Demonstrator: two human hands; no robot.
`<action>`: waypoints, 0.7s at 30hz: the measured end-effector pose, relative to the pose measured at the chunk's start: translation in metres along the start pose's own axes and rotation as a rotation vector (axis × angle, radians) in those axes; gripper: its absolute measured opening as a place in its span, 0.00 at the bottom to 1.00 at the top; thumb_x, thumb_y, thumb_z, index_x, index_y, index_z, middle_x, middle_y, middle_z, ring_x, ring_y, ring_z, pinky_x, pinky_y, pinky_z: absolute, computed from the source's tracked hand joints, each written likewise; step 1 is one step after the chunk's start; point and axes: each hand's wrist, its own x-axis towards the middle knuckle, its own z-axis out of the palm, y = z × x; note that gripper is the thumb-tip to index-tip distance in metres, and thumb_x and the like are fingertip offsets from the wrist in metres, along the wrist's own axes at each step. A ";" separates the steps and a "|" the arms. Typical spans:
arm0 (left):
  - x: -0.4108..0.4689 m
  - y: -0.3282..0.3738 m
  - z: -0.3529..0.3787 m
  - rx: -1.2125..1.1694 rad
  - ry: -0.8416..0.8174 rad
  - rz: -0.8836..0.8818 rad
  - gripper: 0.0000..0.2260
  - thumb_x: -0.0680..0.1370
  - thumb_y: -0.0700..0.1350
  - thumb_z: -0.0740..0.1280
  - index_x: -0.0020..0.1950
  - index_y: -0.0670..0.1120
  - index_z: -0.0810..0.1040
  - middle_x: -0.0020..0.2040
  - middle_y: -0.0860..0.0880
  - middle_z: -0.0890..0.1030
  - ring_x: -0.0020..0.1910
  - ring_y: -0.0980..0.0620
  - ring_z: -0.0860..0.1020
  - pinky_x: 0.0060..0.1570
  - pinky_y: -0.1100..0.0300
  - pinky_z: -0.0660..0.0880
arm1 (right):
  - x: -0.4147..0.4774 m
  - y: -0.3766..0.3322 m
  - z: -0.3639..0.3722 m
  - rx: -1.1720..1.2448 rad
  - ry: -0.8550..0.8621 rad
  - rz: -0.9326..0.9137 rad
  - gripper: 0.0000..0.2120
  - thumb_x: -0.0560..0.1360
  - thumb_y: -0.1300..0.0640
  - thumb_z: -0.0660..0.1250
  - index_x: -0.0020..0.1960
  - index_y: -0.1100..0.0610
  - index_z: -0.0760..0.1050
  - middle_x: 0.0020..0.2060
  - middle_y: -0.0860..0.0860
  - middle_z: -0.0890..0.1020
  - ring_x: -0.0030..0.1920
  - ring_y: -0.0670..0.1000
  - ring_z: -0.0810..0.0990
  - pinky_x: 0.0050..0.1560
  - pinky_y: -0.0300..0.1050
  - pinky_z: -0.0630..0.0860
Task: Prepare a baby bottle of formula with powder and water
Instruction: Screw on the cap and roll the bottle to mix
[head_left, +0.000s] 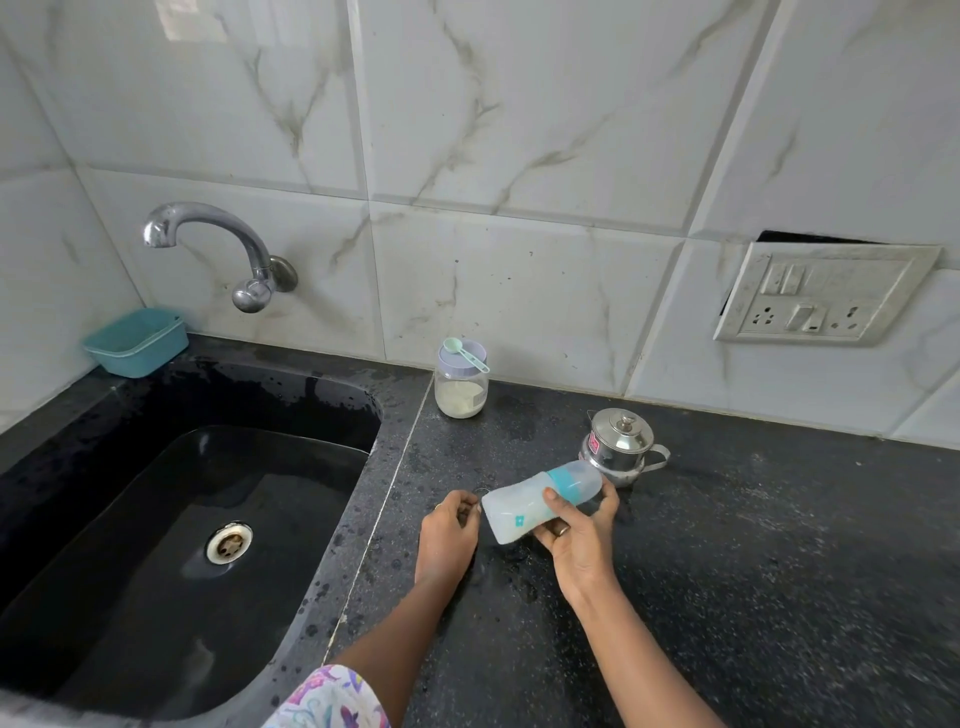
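Black counter (727, 561): one bottle (522, 508), one jar (461, 391), two hands (448, 532) (584, 543).

Lighting is bright, even and diffuse. A pale reflected patch shows on the far-left wall tiles (192, 21). Highlights glint on the tap (208, 228). Shadows under the left hand (447, 535) and right hand (579, 545) are faint and soft-edged. The baby bottle (519, 512) is slightly soft. Tile joints bow toward the edges. The near-right counter (857, 597) is smeared.

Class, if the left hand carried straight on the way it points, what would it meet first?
Probably the base of the tilted translucent baby bottle, held by the right hand, just beyond the left hand; depth is unclear.
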 end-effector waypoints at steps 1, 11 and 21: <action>0.000 0.000 0.000 0.001 0.001 0.000 0.06 0.78 0.44 0.64 0.53 0.46 0.77 0.44 0.51 0.80 0.45 0.54 0.78 0.45 0.63 0.72 | 0.000 -0.003 0.002 -0.001 -0.029 -0.010 0.34 0.69 0.73 0.68 0.65 0.43 0.64 0.61 0.57 0.74 0.58 0.59 0.77 0.48 0.59 0.78; -0.001 0.000 0.000 -0.003 0.001 0.013 0.05 0.78 0.44 0.63 0.52 0.46 0.77 0.44 0.51 0.80 0.45 0.54 0.78 0.45 0.64 0.72 | -0.005 -0.055 0.027 0.053 -0.406 -0.148 0.43 0.48 0.61 0.83 0.58 0.42 0.70 0.50 0.52 0.77 0.47 0.53 0.79 0.29 0.42 0.77; -0.001 -0.001 0.000 -0.014 0.000 0.016 0.05 0.78 0.44 0.63 0.52 0.47 0.77 0.43 0.52 0.80 0.44 0.55 0.78 0.44 0.64 0.72 | -0.010 -0.082 0.048 0.025 -0.585 -0.236 0.44 0.48 0.61 0.84 0.58 0.42 0.70 0.52 0.50 0.78 0.48 0.51 0.80 0.37 0.45 0.81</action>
